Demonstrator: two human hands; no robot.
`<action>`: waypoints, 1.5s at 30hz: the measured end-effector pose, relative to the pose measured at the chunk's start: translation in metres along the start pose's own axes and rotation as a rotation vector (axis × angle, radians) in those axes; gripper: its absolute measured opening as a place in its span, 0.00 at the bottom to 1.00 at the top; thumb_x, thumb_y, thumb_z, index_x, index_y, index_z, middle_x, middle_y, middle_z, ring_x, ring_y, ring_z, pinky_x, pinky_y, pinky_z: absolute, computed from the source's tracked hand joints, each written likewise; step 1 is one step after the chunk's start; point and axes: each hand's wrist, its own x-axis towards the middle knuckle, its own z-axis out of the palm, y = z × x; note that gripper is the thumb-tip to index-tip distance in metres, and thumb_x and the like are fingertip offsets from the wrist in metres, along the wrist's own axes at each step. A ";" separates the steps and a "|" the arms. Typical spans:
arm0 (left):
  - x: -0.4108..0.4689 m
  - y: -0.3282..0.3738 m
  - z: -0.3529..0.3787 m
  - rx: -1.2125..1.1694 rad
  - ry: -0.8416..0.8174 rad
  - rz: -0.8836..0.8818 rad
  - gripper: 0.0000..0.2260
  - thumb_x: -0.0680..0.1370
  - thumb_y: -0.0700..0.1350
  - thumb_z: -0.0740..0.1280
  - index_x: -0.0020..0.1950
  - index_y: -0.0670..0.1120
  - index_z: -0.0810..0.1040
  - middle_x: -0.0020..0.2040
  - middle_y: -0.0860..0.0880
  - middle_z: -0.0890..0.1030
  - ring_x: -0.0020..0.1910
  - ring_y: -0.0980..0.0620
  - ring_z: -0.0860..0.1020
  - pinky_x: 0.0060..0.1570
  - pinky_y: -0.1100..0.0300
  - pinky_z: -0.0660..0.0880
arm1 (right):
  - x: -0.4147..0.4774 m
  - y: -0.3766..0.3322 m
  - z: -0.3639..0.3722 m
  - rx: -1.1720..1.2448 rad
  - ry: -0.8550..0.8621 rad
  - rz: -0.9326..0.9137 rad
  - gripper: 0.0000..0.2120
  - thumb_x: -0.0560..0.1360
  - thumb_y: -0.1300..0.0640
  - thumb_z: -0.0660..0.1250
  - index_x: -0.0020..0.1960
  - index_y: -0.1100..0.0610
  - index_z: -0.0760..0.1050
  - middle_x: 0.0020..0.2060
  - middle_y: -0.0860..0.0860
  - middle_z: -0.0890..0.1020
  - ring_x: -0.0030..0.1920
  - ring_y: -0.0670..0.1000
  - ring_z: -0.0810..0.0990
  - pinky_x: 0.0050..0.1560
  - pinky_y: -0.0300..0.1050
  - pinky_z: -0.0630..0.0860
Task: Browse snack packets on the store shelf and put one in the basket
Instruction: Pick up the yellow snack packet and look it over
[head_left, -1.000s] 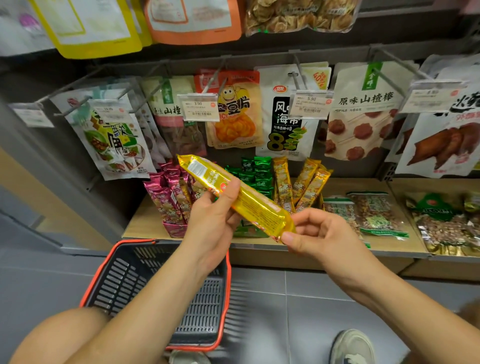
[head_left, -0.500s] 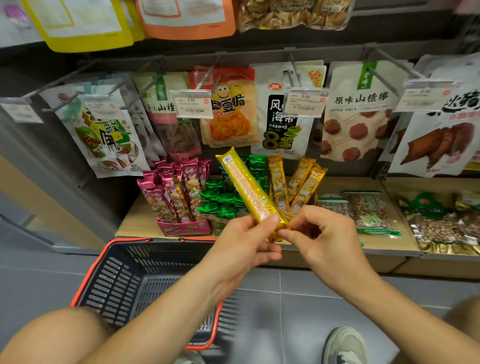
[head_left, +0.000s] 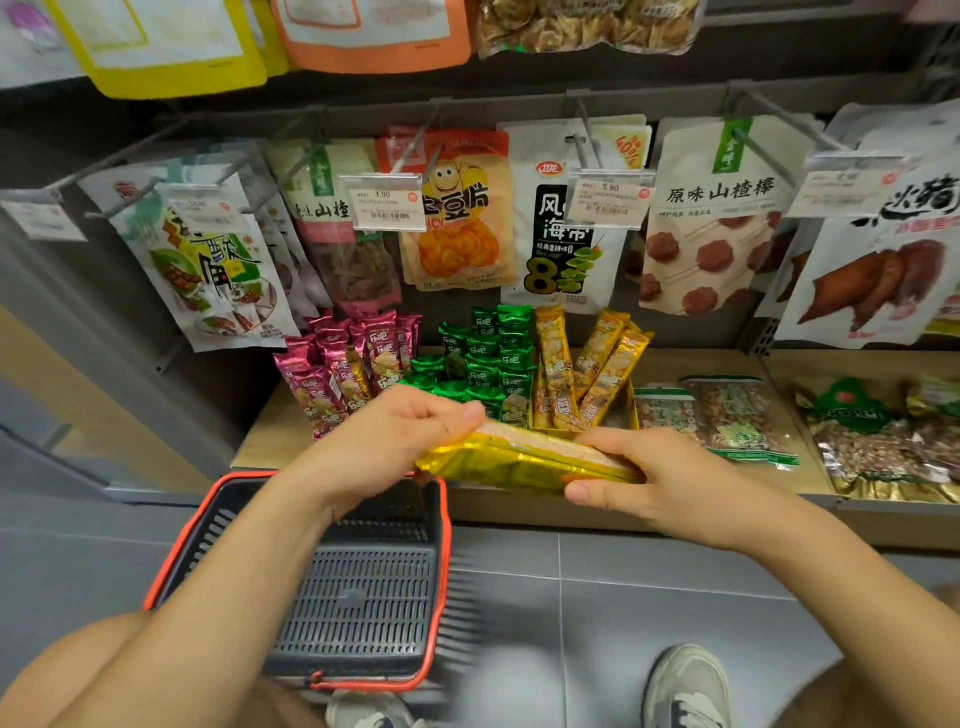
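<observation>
Down at a low store shelf (head_left: 270, 441), seen from a head-worn camera looking forward and down; two bare forearms reach in from the bottom of the frame.

The left hand (head_left: 395, 441) grips the left end of a long yellow foil snack packet (head_left: 519, 457); its fingers are curled over the top of the wrapper. The right hand (head_left: 670, 478) holds the packet's right end; its fingers lie over the top and its thumb pinches from underneath. The packet lies nearly level between both hands, in the air just in front of the shelf edge; its left end is over the far right corner of the basket (head_left: 363, 597), not inside it.

The basket is dark grey with a red rim and sits on the grey tiled floor (head_left: 623, 597) below the left forearm; no goods show on the part of its slotted bottom that is in view.

Behind the hands, three groups of upright packets stand side by side on the shelf: pink packets (head_left: 348, 364) on the left; green packets (head_left: 488, 358) in the middle; orange-gold packets (head_left: 587, 364) on the right. Clear bags of nuts (head_left: 737, 421) lie flat further right. Larger pouches (head_left: 571, 218) hang from hooks above, with price tags (head_left: 382, 202) in front; a pale shoe (head_left: 685, 686) shows at the bottom right.
</observation>
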 end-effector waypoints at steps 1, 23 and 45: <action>0.001 0.000 -0.002 -0.060 0.074 0.004 0.20 0.75 0.58 0.68 0.41 0.40 0.84 0.37 0.47 0.83 0.35 0.53 0.78 0.41 0.62 0.71 | 0.000 -0.001 0.002 0.044 0.032 -0.018 0.23 0.71 0.27 0.58 0.48 0.46 0.73 0.35 0.44 0.76 0.36 0.44 0.75 0.36 0.41 0.69; 0.011 -0.018 -0.012 -0.343 0.100 -0.139 0.19 0.69 0.62 0.71 0.53 0.52 0.85 0.49 0.44 0.85 0.43 0.49 0.83 0.42 0.60 0.80 | -0.010 0.000 -0.025 0.339 0.155 0.030 0.18 0.69 0.38 0.66 0.56 0.42 0.79 0.45 0.42 0.83 0.37 0.49 0.84 0.44 0.47 0.81; 0.041 -0.005 0.072 0.571 0.122 0.147 0.17 0.80 0.54 0.62 0.66 0.51 0.77 0.59 0.54 0.80 0.55 0.60 0.75 0.56 0.61 0.71 | -0.029 0.011 -0.060 0.441 0.482 0.073 0.17 0.65 0.46 0.73 0.52 0.49 0.79 0.42 0.46 0.86 0.42 0.45 0.85 0.43 0.39 0.82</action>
